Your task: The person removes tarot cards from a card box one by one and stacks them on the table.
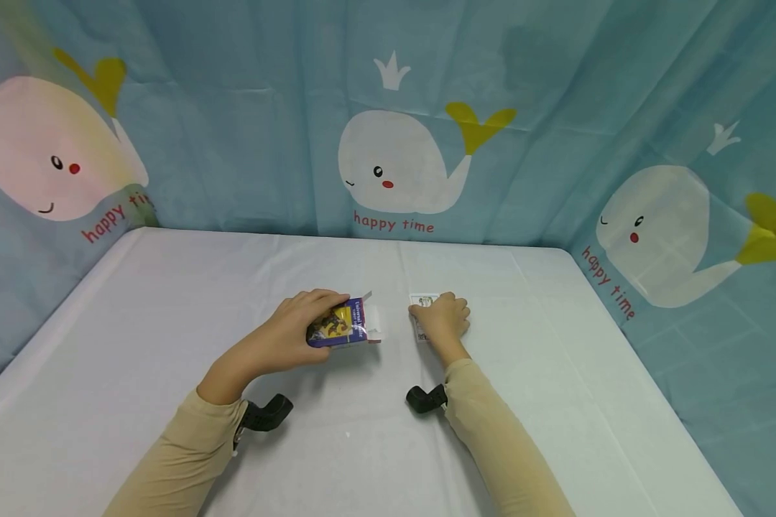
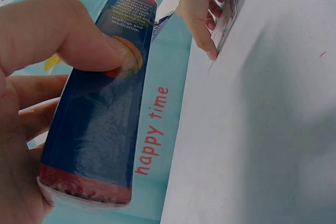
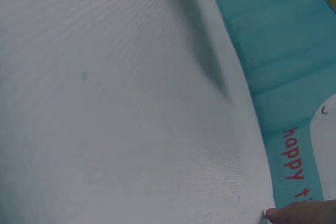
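Note:
My left hand grips a small blue and yellow card box and holds it above the table. In the left wrist view, my thumb presses the dark blue narrow side of the box. An end flap stands open on the side towards my right hand. That hand is low at the table, its thumb and curled fingers holding a thin stack of printed cards by the edges. My palm covers part of the cards. Only the thumb shows in the right wrist view.
A white cloth covers the table. Behind it and at both sides hangs a blue curtain with whale prints. Black wrist-worn devices stick out from both sleeves, the left device and the right device, close to the tabletop.

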A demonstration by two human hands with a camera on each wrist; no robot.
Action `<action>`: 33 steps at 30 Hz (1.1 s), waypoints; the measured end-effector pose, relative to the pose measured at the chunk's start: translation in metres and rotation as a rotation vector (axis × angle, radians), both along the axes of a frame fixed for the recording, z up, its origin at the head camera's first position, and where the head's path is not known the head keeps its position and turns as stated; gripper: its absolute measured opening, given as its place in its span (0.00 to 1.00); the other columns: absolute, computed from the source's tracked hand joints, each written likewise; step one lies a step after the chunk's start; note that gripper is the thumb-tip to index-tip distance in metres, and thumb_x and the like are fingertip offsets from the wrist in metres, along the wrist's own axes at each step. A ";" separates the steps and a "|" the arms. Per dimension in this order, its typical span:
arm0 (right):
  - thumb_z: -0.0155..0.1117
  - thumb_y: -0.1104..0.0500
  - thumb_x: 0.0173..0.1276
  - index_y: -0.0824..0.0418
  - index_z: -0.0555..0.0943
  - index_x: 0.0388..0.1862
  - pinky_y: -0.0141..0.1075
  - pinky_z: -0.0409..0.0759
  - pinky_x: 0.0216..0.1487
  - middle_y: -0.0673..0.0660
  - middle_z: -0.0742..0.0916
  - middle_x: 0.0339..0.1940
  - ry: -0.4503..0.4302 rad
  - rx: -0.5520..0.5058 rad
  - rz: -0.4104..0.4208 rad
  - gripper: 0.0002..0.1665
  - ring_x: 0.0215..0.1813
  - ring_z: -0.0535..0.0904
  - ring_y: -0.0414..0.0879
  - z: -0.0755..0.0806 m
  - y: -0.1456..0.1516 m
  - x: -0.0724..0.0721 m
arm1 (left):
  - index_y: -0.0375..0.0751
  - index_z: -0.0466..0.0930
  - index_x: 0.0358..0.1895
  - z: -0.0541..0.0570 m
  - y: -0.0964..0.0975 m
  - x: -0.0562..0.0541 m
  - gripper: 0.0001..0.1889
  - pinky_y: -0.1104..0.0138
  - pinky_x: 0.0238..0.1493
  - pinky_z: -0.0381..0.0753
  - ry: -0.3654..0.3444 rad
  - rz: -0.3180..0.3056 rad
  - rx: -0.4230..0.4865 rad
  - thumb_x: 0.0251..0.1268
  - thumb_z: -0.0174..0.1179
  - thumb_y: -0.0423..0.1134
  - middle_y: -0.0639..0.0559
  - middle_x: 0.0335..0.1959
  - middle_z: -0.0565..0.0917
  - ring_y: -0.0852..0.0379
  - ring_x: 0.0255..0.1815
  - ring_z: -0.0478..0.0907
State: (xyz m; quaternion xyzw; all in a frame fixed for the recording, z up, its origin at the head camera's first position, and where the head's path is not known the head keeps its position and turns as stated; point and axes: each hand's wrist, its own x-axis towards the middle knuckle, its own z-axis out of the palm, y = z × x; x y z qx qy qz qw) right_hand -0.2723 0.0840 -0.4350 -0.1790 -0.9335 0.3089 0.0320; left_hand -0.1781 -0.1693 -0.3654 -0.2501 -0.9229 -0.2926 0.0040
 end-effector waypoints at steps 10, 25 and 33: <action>0.74 0.48 0.57 0.72 0.70 0.66 0.57 0.66 0.64 0.73 0.70 0.63 0.076 -0.195 0.056 0.45 0.65 0.62 0.66 0.014 0.018 0.011 | 0.42 0.65 0.74 0.003 0.001 0.001 0.42 0.42 0.64 0.63 -0.006 0.004 -0.003 0.49 0.66 0.36 0.44 0.71 0.70 0.43 0.67 0.68; 0.70 0.56 0.62 0.66 0.73 0.66 0.52 0.71 0.61 0.67 0.73 0.67 0.090 -0.377 0.203 0.35 0.64 0.71 0.59 0.047 0.041 0.039 | 0.43 0.65 0.74 0.004 0.002 0.001 0.42 0.43 0.64 0.63 -0.011 0.005 0.005 0.49 0.67 0.36 0.45 0.71 0.70 0.44 0.66 0.68; 0.71 0.57 0.61 0.61 0.79 0.62 0.48 0.75 0.57 0.64 0.78 0.62 0.109 -0.413 0.275 0.29 0.60 0.76 0.57 0.059 0.028 0.056 | 0.44 0.65 0.74 0.003 0.000 0.002 0.43 0.42 0.65 0.62 -0.007 0.009 0.011 0.49 0.67 0.36 0.46 0.71 0.70 0.44 0.67 0.67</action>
